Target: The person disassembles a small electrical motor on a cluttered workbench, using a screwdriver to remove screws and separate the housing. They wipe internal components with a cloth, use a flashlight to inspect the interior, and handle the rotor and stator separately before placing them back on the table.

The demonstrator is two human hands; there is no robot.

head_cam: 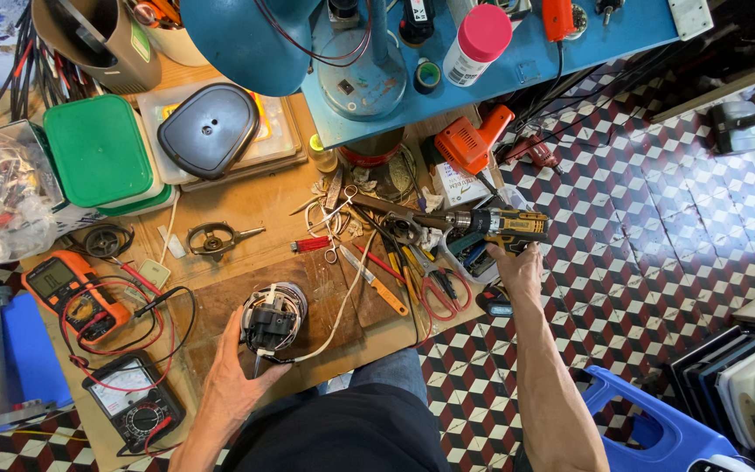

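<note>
My left hand [239,371] grips a round motor-like part [273,320] with black windings and white wires, resting on a brown board at the workbench's front edge. My right hand [514,267] holds a yellow-and-black cordless drill [495,225] by its grip, out past the bench's right edge. The drill's chuck points left toward a pile of hand tools [395,262]: pliers, red-handled scissors, screwdrivers.
An orange multimeter [76,293] and a black analog meter [133,402] with red leads lie at the left. Green-lidded boxes [98,149], a black cover [209,129], an orange drill [472,142] and a blue stand [369,70] sit further back. A blue stool [657,428] stands on the checkered floor.
</note>
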